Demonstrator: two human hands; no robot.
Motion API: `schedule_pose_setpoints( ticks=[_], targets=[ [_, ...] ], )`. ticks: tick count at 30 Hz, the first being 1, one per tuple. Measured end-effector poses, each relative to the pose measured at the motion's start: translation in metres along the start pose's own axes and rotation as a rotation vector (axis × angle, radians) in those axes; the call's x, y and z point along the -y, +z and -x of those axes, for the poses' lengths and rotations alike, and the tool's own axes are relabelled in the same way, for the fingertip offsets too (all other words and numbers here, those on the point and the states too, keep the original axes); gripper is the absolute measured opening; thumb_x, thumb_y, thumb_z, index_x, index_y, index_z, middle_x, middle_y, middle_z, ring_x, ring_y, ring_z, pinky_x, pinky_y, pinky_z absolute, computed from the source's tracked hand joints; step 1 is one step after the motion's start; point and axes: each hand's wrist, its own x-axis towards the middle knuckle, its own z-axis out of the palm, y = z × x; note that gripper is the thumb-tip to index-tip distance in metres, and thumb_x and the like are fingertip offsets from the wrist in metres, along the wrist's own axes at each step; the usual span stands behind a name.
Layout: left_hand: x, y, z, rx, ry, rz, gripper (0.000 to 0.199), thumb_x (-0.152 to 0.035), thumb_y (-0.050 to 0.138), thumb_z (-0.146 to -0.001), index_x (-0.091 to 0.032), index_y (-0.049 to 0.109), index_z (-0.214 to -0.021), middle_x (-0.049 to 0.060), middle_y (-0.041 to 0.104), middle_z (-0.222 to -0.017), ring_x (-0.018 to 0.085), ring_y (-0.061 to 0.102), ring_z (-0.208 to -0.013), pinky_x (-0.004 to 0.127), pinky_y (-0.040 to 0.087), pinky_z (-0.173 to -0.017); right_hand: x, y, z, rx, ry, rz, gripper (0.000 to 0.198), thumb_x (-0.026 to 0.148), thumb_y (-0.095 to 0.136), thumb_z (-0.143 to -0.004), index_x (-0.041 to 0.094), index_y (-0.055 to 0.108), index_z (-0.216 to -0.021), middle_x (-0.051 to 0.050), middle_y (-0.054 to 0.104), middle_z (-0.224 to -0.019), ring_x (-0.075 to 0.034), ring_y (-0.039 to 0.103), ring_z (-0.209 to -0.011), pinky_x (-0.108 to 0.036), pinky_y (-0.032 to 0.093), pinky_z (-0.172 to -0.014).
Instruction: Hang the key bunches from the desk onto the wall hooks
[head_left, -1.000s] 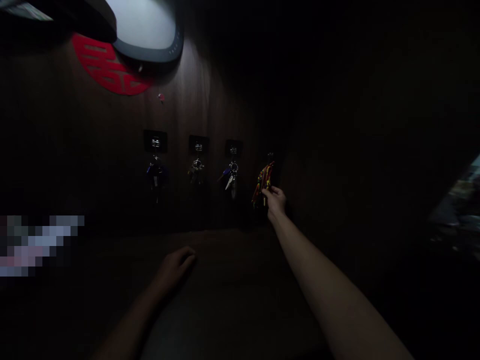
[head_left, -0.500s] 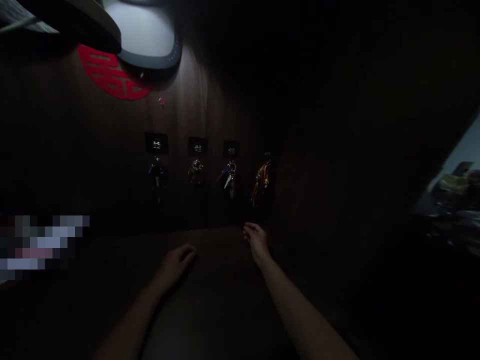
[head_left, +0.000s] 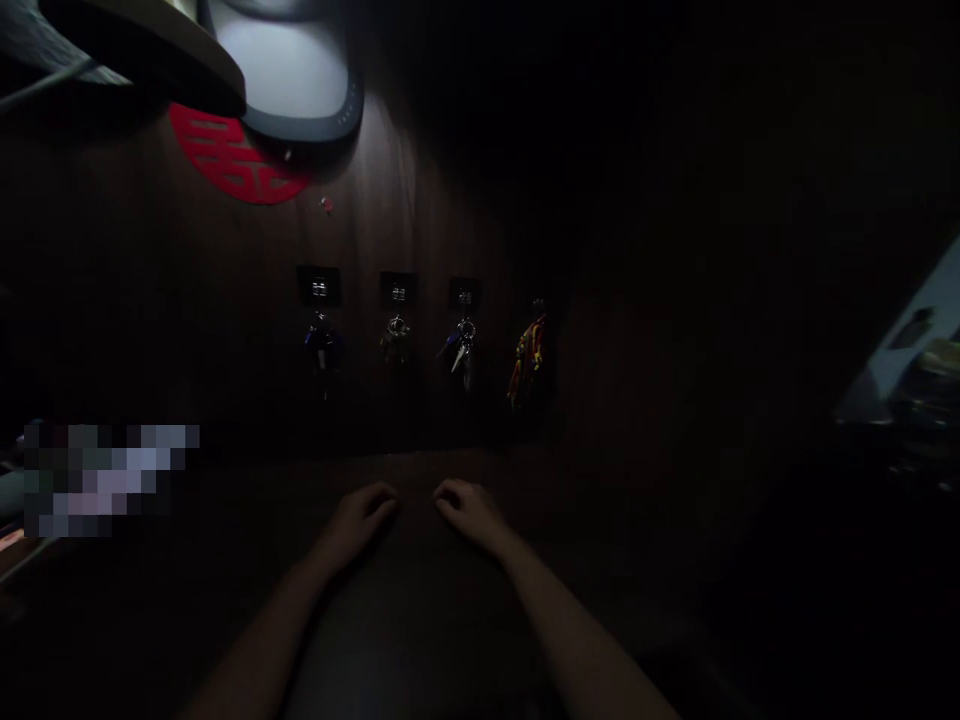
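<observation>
We find the clearest writing on the red cutout [head_left: 240, 165] at the upper left, where bars of a Chinese-style character show in its lower part; the rest is covered. Faint pale lettering runs along the dark rim of a smooth, rounded white panel [head_left: 289, 70], too small for us to read. Behind hangs wood-grained panelling [head_left: 390, 190], bearing a row of metal hooks on dark square plates. From the left hook hangs a dark bunch with blue glints [head_left: 322, 345], then a metal key ring [head_left: 397, 335], then a bunch of keys [head_left: 463, 348] with a blue piece and a pale metal key, and at the right a red-and-yellow corded bunch [head_left: 529, 352], whose backing plate is lost in shadow. Nearer us, our left hand [head_left: 364, 512] and right hand [head_left: 471, 512] lie a little apart over the dark surface [head_left: 427, 620], below the keys and clear of them, both loosely curled; we cannot tell whether thumb and fingertips meet on either. A pixelated patch [head_left: 112, 480] hides something at the left, and dim clutter [head_left: 930, 410] is cut off at the right edge.
</observation>
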Motion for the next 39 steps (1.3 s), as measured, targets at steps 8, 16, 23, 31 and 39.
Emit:
schedule_pose_setpoints(
  ticks=[8,16,23,31,39],
  targets=[
    [0.009,0.001,0.002,0.084,0.051,-0.018,0.020,-0.023,0.054,-0.073,-0.019,0.063,-0.090,0.004,0.066,-0.096,0.017,0.059,-0.091,0.028,0.044,-0.083,0.021,-0.003,0.008,0.201,0.014,0.105,0.019,0.027,0.052,-0.075,0.025,0.066,-0.087,0.003,0.065,-0.078,-0.012,0.057,-0.070,-0.021,0.036,-0.061],
    [0.008,-0.009,0.002,0.131,0.027,-0.123,0.018,-0.029,0.049,-0.078,-0.019,0.062,-0.086,0.003,0.065,-0.090,0.017,0.059,-0.086,0.027,0.043,-0.078,0.032,-0.001,0.011,0.292,-0.087,0.102,0.019,0.027,0.052,-0.075,0.025,0.065,-0.089,0.002,0.066,-0.079,-0.013,0.057,-0.071,-0.021,0.036,-0.061],
    [0.000,-0.018,0.005,0.249,-0.033,-0.087,0.020,-0.030,0.047,-0.079,-0.017,0.063,-0.080,0.001,0.065,-0.083,0.015,0.058,-0.077,0.024,0.041,-0.069,0.031,-0.002,0.016,0.300,-0.133,0.077,0.016,0.028,0.053,-0.076,0.024,0.064,-0.087,0.002,0.065,-0.076,-0.012,0.057,-0.067,-0.020,0.035,-0.058],
    [-0.021,-0.024,0.007,0.168,-0.082,0.071,0.024,-0.036,0.049,-0.078,-0.017,0.063,-0.079,-0.001,0.061,-0.073,0.013,0.054,-0.068,0.021,0.040,-0.062,0.029,-0.004,0.008,-0.050,-0.260,-0.046,0.014,0.025,0.048,-0.082,0.020,0.060,-0.080,0.001,0.064,-0.073,-0.011,0.058,-0.066,-0.020,0.042,-0.061],
    [-0.048,-0.033,0.010,-0.209,-0.055,0.263,0.036,-0.041,0.044,-0.083,-0.020,0.061,-0.107,-0.004,0.050,-0.055,0.010,0.050,-0.054,0.021,0.041,-0.055,0.018,-0.012,0.011,-0.728,-0.239,-0.058,0.029,0.025,0.048,-0.084,0.023,0.052,-0.113,-0.003,0.064,-0.090,-0.012,0.062,-0.077,-0.025,0.050,-0.071]
  ],
)
